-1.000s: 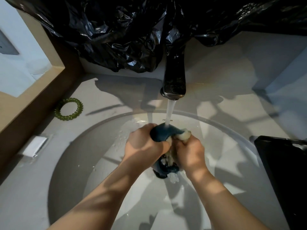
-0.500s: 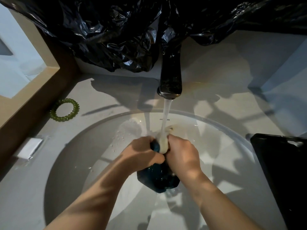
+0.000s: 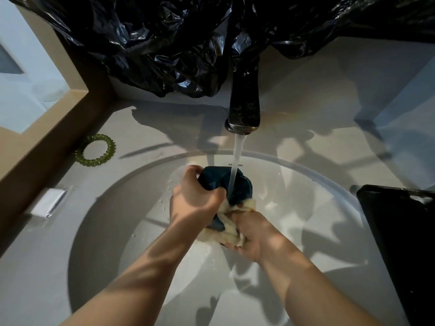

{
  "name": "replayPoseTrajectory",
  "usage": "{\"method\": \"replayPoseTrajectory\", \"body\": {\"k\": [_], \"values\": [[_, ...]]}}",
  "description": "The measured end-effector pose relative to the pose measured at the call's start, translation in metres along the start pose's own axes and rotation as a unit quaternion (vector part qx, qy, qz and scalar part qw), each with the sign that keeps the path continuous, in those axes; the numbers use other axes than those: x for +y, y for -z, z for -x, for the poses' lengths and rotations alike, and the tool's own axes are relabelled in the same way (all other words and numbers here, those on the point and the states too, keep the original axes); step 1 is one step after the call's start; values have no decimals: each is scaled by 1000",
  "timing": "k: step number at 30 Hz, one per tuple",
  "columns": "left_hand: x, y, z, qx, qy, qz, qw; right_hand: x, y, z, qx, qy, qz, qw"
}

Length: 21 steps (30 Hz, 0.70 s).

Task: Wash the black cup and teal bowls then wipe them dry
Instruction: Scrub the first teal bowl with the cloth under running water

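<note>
A teal bowl [image 3: 219, 182] is held tilted over the white sink basin [image 3: 317, 208], under the running water from the dark faucet [image 3: 243, 109]. My left hand [image 3: 195, 198] grips the bowl's left rim. My right hand [image 3: 256, 234] presses a pale yellowish sponge [image 3: 231, 220] against the bowl's near side. The stream hits the bowl's upper part. The black cup and any other bowl are not in sight.
A green coil hair tie [image 3: 96, 150] and a small white packet [image 3: 48, 202] lie on the counter at left. A black tray [image 3: 404, 243] sits at the right edge. Crumpled black plastic [image 3: 188, 43] hangs behind the faucet. A wooden frame borders the left.
The bowl has been turned and lifted so its teal outside faces the stream. My right hand has slid down toward me with the sponge; my left hand keeps its grip on the rim.
</note>
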<state>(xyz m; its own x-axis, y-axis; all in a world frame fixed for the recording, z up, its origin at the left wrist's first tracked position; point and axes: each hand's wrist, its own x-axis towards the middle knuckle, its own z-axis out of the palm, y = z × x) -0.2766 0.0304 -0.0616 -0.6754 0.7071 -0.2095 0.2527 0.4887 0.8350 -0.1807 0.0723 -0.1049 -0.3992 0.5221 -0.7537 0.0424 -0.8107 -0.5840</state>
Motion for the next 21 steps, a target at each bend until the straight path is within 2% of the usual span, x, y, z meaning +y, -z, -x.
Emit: {"method": "replayPoseTrajectory", "body": {"k": [3,5,6,8,9,10,11,13,14,16,17,19,21], "values": [[1,6,-6,-89,-42,-55,994,1,6,-6,167,112,110,973],[4,8,-8,-169,-53,-110,978,-4,12,-3,204,214,202,934],[4,8,-8,-206,-49,-131,969,-8,14,2,203,262,281,901],[4,7,-6,-262,-34,-158,951,-16,12,14,176,342,512,768],[4,6,-4,-276,-32,-171,945,-16,10,15,156,366,580,711],[5,6,-4,-277,-36,-181,943,-16,7,19,144,382,606,683],[6,6,-3,-268,-43,-185,944,-15,6,17,137,384,605,684],[8,7,-1,-227,-54,-168,958,-14,7,15,150,373,552,730],[9,6,-1,-201,-54,-150,967,-14,10,12,161,355,486,782],[8,3,-2,-141,-44,-104,984,-13,11,5,169,274,267,908],[7,2,-3,-114,-38,-77,990,-12,10,2,162,215,153,951],[5,-2,-4,-73,-30,-27,997,-6,3,5,123,91,-5,988],[3,-3,-4,-33,-23,14,999,-2,-6,11,50,-1,-93,994]]}}
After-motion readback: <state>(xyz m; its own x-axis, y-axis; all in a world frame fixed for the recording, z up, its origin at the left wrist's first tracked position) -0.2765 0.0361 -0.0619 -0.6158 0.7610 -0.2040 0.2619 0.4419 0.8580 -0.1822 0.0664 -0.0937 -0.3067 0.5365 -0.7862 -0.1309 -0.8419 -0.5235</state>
